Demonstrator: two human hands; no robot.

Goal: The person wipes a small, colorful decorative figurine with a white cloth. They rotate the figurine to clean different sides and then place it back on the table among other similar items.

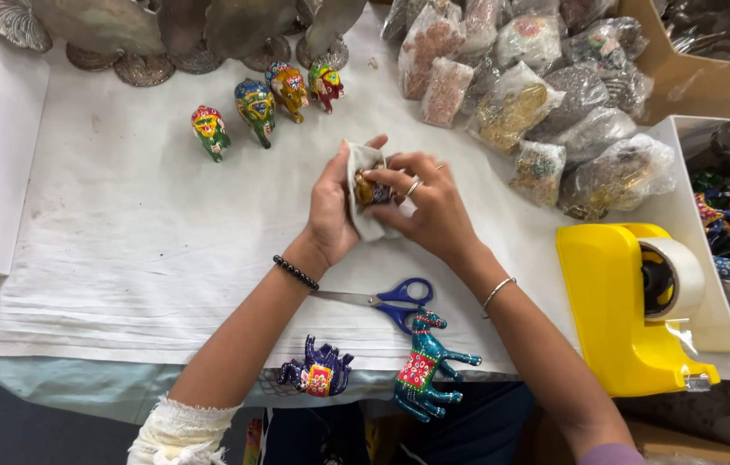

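My left hand (330,202) and my right hand (432,205) meet over the middle of the white-covered table (124,250). Between them they hold a small painted figurine (371,189) partly wrapped in a piece of white paper (363,226). The left hand cups the paper from behind; the right hand's fingers press on the figurine from the front. Most of the figurine is hidden by fingers and paper. Blue-handled scissors (386,299) lie just below the hands.
Several painted elephant figurines (257,108) stand behind the hands. A purple elephant (317,372) and a teal horse (423,368) lie at the near edge. A yellow tape dispenser (632,310) sits right, plastic-bagged items (537,103) at back right, metal ornaments (141,34) at back left.
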